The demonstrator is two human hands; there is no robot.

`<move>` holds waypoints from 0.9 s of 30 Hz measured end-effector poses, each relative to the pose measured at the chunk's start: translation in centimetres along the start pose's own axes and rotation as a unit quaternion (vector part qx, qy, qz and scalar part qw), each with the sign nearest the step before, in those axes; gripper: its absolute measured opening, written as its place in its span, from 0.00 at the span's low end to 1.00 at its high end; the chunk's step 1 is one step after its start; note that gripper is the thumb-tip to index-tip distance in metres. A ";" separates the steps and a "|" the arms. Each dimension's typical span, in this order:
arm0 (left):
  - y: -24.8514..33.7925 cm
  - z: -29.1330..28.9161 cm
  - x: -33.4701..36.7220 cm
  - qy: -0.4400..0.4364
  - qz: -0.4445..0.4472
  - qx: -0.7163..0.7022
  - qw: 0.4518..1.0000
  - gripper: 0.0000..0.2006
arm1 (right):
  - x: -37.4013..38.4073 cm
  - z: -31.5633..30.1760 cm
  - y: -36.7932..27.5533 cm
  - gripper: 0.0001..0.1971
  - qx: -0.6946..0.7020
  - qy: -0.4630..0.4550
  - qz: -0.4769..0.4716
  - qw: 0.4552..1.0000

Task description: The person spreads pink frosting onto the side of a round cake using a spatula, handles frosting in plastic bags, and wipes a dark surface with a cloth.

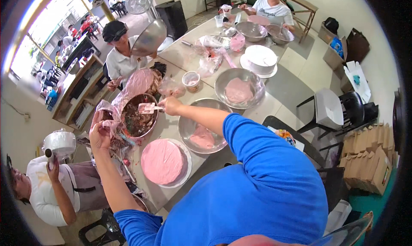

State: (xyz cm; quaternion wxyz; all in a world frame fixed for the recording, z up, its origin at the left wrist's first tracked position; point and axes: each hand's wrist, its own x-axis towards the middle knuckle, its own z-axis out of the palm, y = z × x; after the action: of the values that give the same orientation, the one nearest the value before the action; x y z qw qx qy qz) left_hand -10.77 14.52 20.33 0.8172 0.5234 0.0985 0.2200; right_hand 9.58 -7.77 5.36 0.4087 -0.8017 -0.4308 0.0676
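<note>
Head view is showing the right hand (171,105) pinching a spatula (148,108) over the dark-filled bowl (136,117), while the left hand (99,134) is gripping a pink-smeared bag (128,91) at the table's left edge. Pink cake (162,161) at the near edge is looking fully coated; frosting is remaining in two bowls (201,126). Brown boxes (369,160) are stacking on the floor, far right.

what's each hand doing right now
left hand: closed on a plastic bag.
right hand: closed on a spatula.
</note>
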 end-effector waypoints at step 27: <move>-0.2 -1.1 -0.3 0.043 0.000 0.012 0.999 0.23 | 4.0 -5.2 0.0 0.10 -0.290 -0.182 -0.013 0.939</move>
State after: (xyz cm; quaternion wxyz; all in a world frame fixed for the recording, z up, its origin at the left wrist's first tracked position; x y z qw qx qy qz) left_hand -11.39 15.22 19.69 0.8061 0.5229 0.1363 0.2412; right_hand 14.44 -7.87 9.80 0.0739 -0.8536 -0.5095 0.0794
